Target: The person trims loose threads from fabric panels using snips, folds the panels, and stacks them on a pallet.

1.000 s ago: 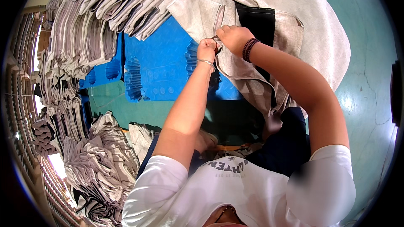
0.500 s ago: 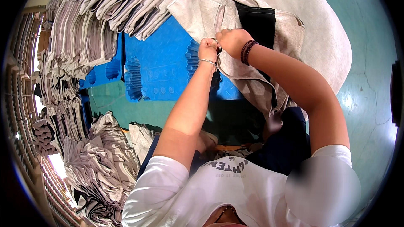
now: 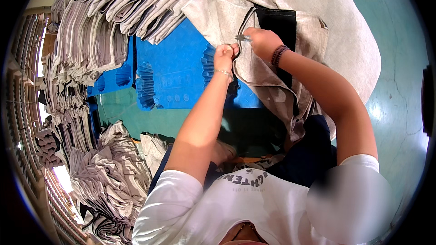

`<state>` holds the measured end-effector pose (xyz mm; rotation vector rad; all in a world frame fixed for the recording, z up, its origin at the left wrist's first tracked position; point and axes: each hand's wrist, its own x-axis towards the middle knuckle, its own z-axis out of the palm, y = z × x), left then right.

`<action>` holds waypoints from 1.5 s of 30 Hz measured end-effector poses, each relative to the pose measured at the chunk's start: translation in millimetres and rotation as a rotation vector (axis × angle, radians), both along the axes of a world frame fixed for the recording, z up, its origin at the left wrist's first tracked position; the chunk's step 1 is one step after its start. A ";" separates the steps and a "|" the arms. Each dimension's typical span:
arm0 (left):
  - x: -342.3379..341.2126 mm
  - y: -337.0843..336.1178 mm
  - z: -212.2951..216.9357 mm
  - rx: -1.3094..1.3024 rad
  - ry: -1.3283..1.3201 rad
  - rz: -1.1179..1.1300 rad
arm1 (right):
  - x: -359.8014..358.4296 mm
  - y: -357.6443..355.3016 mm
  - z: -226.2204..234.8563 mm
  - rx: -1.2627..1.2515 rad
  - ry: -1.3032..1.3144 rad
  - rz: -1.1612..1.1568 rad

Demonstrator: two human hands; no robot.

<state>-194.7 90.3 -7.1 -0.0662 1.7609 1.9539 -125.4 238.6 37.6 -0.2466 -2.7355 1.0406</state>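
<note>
Head view: pinching beige fabric [image 3: 338, 22] at its dark edging [image 3: 240, 26] in the left grip [image 3: 224, 55], clasping small metal snips [image 3: 244, 38] in the right grip [image 3: 265, 43], lengthwise leftward across that edging.

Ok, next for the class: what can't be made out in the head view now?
In the head view:
Small metal tool, rear part: hidden inside the right hand.
Beige cloth under the left hand: covered by its fingers.
Folded stack: cut off by upper edge.
Right sleeve: partly blurred over.
</note>
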 end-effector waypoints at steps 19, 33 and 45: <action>-4.2 -8.9 27.8 -0.471 0.951 -0.147 | 64.7 -16.7 -17.2 -0.360 -0.113 0.144; -31.0 39.3 51.5 -0.329 0.704 -0.170 | 79.0 -23.2 -14.7 -0.239 -0.104 0.306; -16.9 -21.8 67.9 -0.412 0.956 0.011 | -4.8 -13.9 64.8 0.118 0.268 0.102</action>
